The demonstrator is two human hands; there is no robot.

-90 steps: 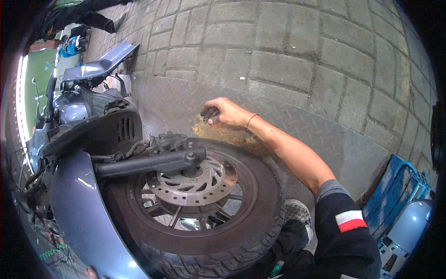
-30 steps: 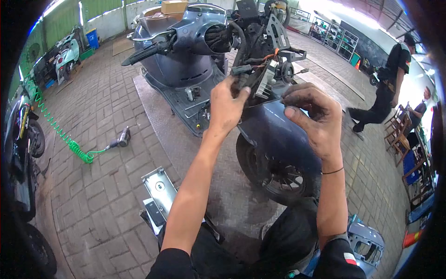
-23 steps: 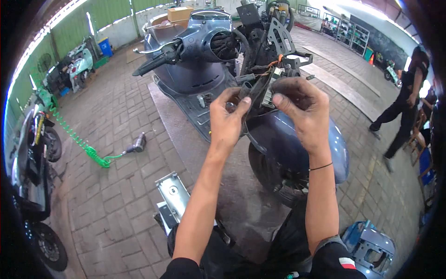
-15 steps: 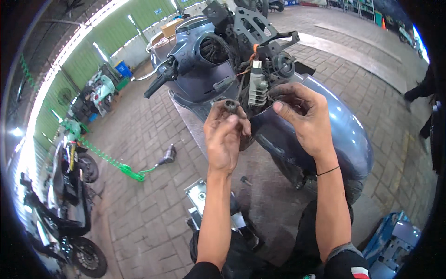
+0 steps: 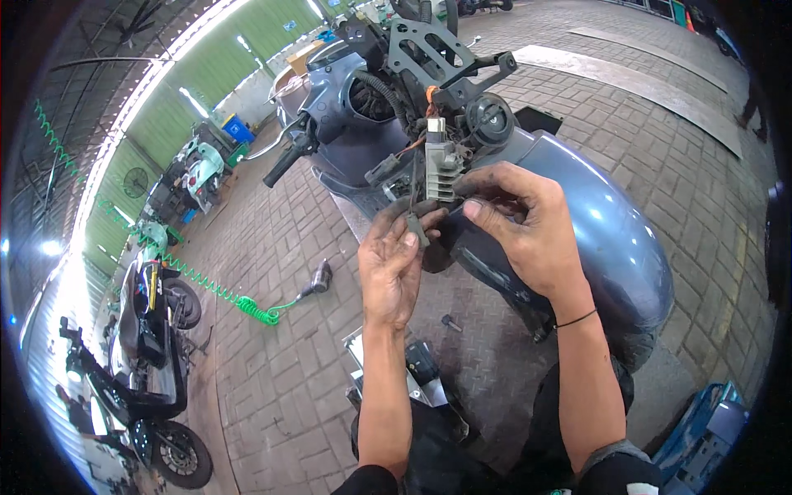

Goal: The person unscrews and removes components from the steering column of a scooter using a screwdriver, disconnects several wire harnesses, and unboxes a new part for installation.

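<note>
You have a black left sleeve (image 5: 368, 481) and a black right sleeve (image 5: 609, 476), the latter edged with a grey cuff (image 5: 608, 454) and bearing a white patch (image 5: 642, 488), cut off at the lower rim. A thin dark band (image 5: 576, 318) circles your right wrist. Your trousers (image 5: 536, 421) are dark. Grime smudges the fingers of your left hand (image 5: 389, 268) and right hand (image 5: 535, 229).

Down and ahead, I saw, peered the head-worn fisheye, close over the left hand (image 5: 386, 268) and right hand (image 5: 535, 227) mid-frame, the green wall (image 5: 216, 73) slanting far off, upper left!
</note>
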